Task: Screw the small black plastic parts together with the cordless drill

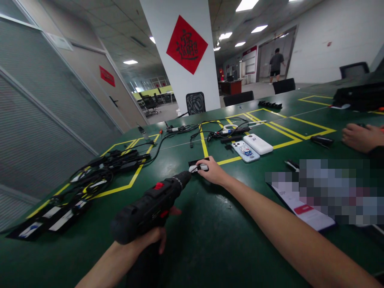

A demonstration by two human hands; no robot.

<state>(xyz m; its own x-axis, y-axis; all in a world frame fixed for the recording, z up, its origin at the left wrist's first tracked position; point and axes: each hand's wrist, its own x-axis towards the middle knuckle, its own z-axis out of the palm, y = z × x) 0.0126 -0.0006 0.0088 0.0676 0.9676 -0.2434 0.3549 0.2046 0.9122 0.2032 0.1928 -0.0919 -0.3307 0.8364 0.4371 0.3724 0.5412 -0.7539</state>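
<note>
My left hand (156, 236) is wrapped round the grip of a black cordless drill (150, 206) with red switches. The drill lies tilted, its chuck pointing forward and right. Close to its tip, my right hand (211, 170) has thumb and finger closed on a small black-and-white piece (194, 168) at the table surface. What kind of piece it is I cannot make out. Whether the drill's bit touches it is also unclear. Behind the right hand lie a phone in a patterned case (246, 151) and a white power bank (258, 144).
Tangled black cables and adapters (114, 164) cover the left of the green table (192, 244), which carries yellow tape lines. More cables (234, 130) lie centrally. On the right are papers (312, 216), a small black object (322, 141) and another person's hand (363, 137). Someone walks far off (276, 66).
</note>
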